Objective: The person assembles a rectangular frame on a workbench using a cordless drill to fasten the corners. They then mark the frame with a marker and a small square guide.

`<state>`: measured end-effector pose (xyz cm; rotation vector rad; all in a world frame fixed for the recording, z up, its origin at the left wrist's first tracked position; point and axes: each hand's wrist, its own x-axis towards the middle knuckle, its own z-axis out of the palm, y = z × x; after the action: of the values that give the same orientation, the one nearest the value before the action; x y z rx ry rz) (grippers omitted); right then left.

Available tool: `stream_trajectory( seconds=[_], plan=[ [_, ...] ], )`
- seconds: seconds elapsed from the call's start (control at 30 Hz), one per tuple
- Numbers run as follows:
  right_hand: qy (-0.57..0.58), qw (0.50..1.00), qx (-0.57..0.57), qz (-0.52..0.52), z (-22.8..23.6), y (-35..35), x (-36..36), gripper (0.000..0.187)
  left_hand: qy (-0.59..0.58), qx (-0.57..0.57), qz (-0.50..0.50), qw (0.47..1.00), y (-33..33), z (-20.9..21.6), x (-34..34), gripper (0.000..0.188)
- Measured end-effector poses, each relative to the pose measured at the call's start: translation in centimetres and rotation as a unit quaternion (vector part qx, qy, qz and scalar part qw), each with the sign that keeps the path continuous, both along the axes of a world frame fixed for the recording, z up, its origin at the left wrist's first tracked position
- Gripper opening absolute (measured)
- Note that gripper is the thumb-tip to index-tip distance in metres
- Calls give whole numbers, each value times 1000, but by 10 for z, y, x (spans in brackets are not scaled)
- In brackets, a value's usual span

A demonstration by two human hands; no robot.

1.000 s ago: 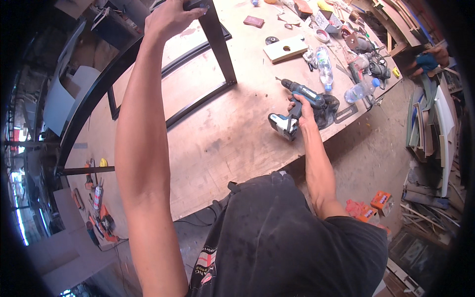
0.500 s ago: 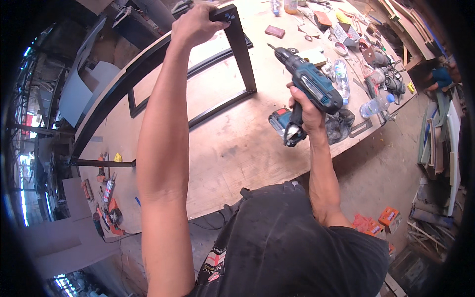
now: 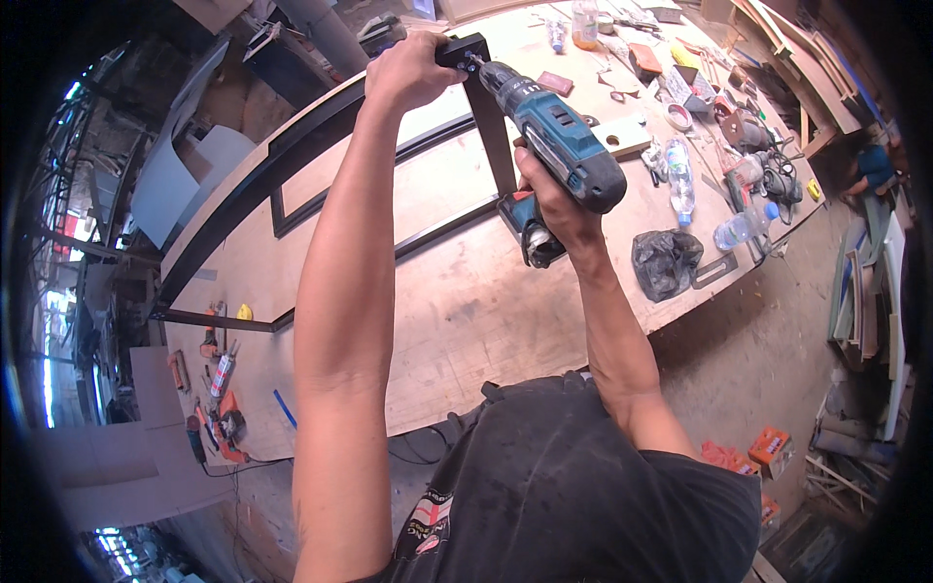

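Observation:
My left hand (image 3: 413, 73) is closed round the top corner of a black metal frame (image 3: 491, 136) that stands on the wooden workbench (image 3: 457, 321). In my right hand (image 3: 559, 204) is a teal and black cordless drill (image 3: 573, 141), gripped by its handle and pointing up and to the left. The drill's front end is right at the frame's corner, beside small bluish screws (image 3: 471, 66) close to my left fingers. Whether the bit sits on a screw head is too small to tell.
Plastic bottles (image 3: 678, 180), a tape roll (image 3: 678, 118), a black plastic bag (image 3: 667, 264) and assorted tools crowd the bench's right side. At its left end lie a sealant tube (image 3: 223, 374) and orange tools (image 3: 229, 418). Another person (image 3: 870, 167) is partly visible at far right.
My right hand has brought the drill up and left, from over the bench to the frame's corner. My left hand keeps its grip there; the whole view has shifted slightly.

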<state>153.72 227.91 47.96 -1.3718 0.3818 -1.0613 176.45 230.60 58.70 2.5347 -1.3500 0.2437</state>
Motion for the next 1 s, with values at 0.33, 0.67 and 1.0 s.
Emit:
stream_trajectory(
  seconds=[0.33, 0.67, 1.0],
  plan=[
    [19, 1000, 10, 17, 3, -1, 2, 51, 26, 13, 5, 1000, 1, 2, -1, 57],
    [-51, 948, -285, -133, 5, 6, 22, 62, -37, -25, 10, 999, 1, -5, -2, 55],
    [-37, 953, -267, -139, 4, 13, 16, 68, 14, 19, 18, 1000, 0, 6, -7, 53]
  ],
)
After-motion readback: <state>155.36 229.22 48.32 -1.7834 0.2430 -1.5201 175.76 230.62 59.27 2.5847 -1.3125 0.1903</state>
